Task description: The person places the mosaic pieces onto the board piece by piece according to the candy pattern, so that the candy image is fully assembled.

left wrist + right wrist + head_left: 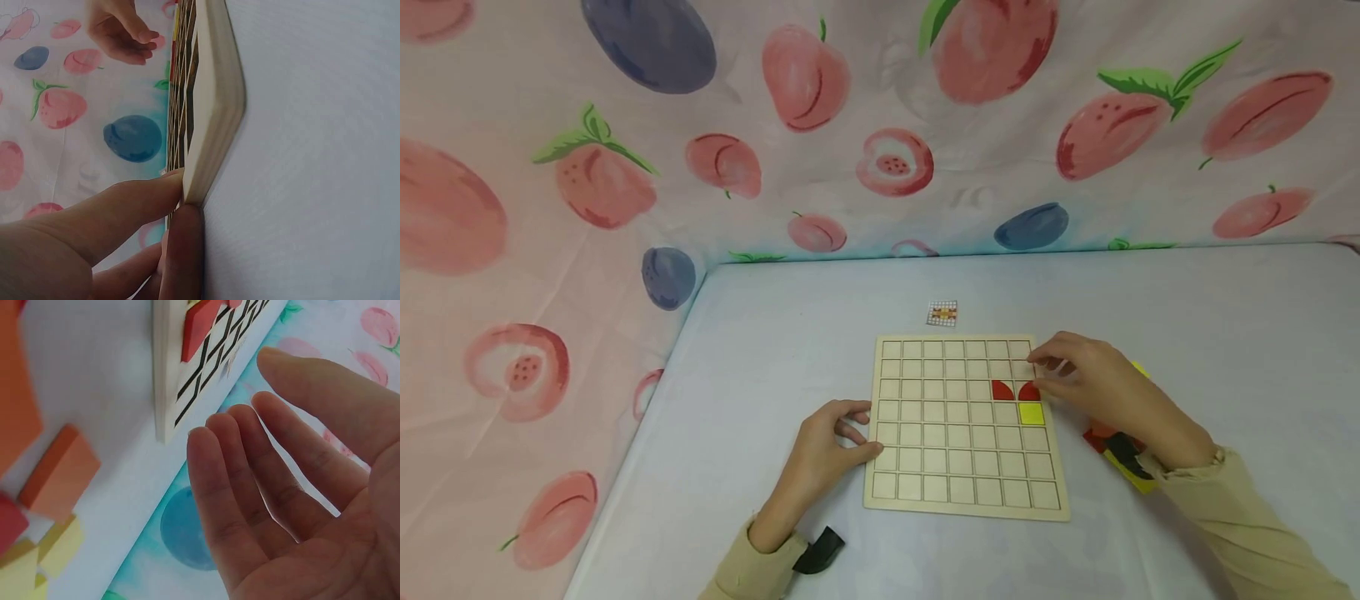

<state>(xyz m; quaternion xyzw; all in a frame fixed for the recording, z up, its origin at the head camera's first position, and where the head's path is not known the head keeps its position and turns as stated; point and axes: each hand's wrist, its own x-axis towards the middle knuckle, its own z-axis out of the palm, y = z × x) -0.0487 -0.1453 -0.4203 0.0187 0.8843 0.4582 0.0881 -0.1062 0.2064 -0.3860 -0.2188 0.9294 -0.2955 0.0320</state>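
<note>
A square wooden grid board [949, 442] lies flat on the white table. My left hand [832, 443] holds its left edge, with the thumb [134, 203] and a finger meeting at the rim [215, 112] in the left wrist view. Over the board's upper right corner hovers my right hand [1090, 375], fingers loosely bent and nothing between them. Two red quarter-round pieces [1002, 390] sit in neighbouring cells near the right side, the right one partly behind the thumb. A yellow square piece [1032, 413] fills the cell below that one.
Loose pieces lie right of the board, partly hidden under my right forearm; orange [62, 472] and yellow pieces [60, 545] show in the right wrist view. A small pattern card [942, 313] lies beyond the board. A fruit-print cloth [880, 125] stands behind the table.
</note>
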